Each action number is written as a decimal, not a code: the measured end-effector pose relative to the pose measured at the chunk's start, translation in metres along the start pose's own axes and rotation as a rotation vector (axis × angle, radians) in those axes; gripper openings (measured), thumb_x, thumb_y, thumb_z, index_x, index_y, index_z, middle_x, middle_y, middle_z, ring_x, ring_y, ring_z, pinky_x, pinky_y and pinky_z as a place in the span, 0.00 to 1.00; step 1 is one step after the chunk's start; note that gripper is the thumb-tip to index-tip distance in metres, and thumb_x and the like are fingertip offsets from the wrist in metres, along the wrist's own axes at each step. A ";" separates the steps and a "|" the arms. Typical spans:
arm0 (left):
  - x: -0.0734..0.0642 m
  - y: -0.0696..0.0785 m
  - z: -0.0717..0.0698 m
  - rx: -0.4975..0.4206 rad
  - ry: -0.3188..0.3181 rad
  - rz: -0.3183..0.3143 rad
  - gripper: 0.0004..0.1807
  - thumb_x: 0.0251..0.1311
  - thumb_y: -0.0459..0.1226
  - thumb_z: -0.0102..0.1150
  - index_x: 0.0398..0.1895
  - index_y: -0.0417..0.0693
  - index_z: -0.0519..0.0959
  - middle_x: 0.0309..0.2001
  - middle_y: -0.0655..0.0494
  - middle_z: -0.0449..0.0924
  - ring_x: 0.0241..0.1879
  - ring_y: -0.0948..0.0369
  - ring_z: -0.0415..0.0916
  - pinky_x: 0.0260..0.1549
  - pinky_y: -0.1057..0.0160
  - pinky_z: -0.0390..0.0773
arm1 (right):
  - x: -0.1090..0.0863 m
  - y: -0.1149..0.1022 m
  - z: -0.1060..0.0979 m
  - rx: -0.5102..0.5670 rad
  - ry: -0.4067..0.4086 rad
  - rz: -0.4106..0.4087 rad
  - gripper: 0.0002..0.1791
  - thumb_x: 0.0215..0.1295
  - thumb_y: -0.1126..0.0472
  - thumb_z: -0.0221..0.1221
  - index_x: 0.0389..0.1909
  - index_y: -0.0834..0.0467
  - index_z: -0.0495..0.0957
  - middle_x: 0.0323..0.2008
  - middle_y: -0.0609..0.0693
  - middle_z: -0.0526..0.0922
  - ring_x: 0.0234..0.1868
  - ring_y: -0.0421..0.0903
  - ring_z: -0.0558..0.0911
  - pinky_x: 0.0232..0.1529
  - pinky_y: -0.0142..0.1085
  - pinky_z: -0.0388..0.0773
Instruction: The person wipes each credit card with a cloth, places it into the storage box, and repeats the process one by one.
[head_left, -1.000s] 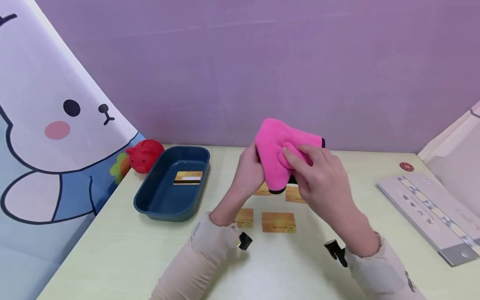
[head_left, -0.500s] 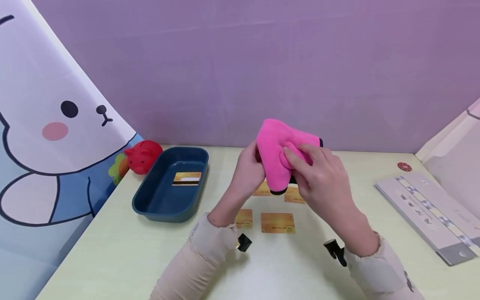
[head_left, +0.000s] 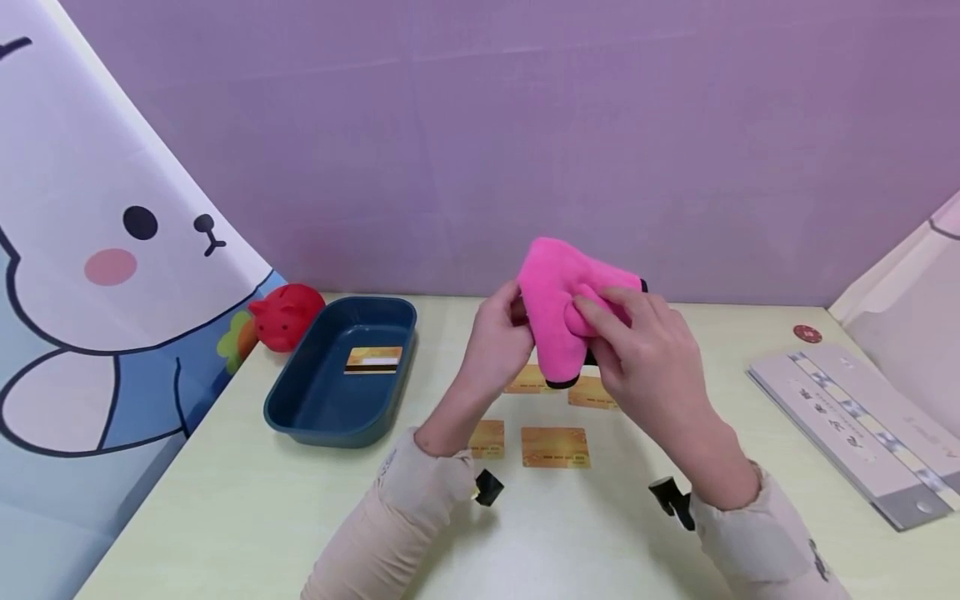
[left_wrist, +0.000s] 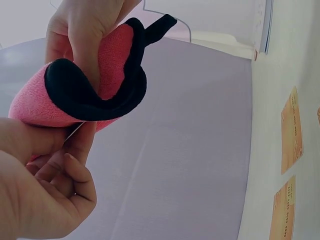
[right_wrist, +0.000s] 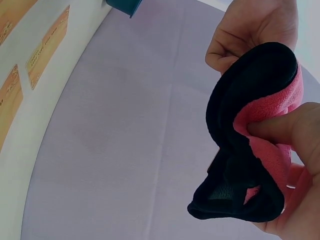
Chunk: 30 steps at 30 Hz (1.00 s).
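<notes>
Surface [head_left: 225, 533] pale; flat box [head_left: 832, 417] at right, blue tray [head_left: 337, 435] at left. Pink cloth [head_left: 551, 292] held above the surface: left hand [head_left: 497, 342] grips its left side, right hand [head_left: 651, 358] pinches a fold. Red pig [head_left: 285, 318] stands just beside the tray. Gold cards [head_left: 556, 447]: four on the surface, one in the tray. Red chip [head_left: 807, 333] behind the box.

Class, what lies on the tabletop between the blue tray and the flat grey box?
Four gold cards show there in the head view; the left hand and right hand hold pink fleece above the table.
</notes>
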<state>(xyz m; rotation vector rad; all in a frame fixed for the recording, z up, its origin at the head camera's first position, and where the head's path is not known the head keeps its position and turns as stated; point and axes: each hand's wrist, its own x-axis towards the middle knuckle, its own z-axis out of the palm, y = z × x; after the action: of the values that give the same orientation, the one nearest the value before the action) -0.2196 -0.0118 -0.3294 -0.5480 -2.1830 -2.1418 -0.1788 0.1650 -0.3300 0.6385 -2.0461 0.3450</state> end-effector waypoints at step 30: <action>0.003 0.005 -0.006 0.062 -0.011 0.058 0.17 0.68 0.29 0.58 0.58 0.43 0.76 0.37 0.42 0.86 0.36 0.57 0.83 0.41 0.64 0.81 | 0.001 0.015 -0.004 0.037 -0.012 0.079 0.18 0.59 0.68 0.67 0.52 0.61 0.84 0.47 0.62 0.84 0.42 0.62 0.81 0.37 0.55 0.80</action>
<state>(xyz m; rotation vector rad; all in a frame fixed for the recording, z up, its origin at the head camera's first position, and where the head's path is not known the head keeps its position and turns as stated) -0.2220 -0.0169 -0.3240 -0.6127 -2.2023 -2.0405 -0.1847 0.1785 -0.3268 0.5844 -2.0847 0.4262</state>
